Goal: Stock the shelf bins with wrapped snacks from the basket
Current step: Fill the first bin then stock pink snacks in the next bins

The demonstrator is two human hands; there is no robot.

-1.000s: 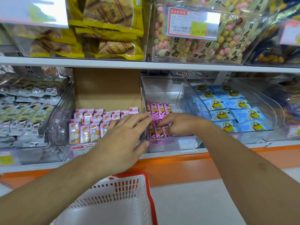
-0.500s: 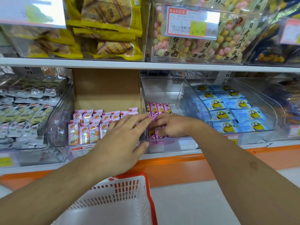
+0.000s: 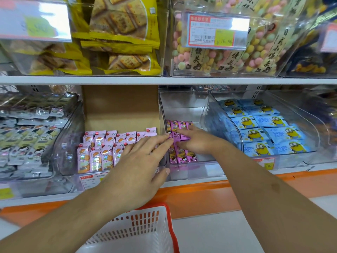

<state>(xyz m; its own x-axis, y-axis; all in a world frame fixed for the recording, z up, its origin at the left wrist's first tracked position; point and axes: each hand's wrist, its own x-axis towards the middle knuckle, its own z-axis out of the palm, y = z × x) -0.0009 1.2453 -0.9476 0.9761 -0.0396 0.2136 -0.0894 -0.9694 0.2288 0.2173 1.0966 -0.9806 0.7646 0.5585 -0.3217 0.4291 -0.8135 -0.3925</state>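
Both hands' fingers straight: left hand spread flat over the pink packets, right hand pressing purple packets in the clear bin.

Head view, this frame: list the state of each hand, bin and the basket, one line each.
Left hand: open, fingers straight, fingertips at the purple snack packs.
Right hand: open, resting on the purple snack packs.
Middle clear bin: partly filled, back half bare.
Pink snack bin: front rows filled.
Blue snack bin: mostly full.
Basket: visible part holds nothing.
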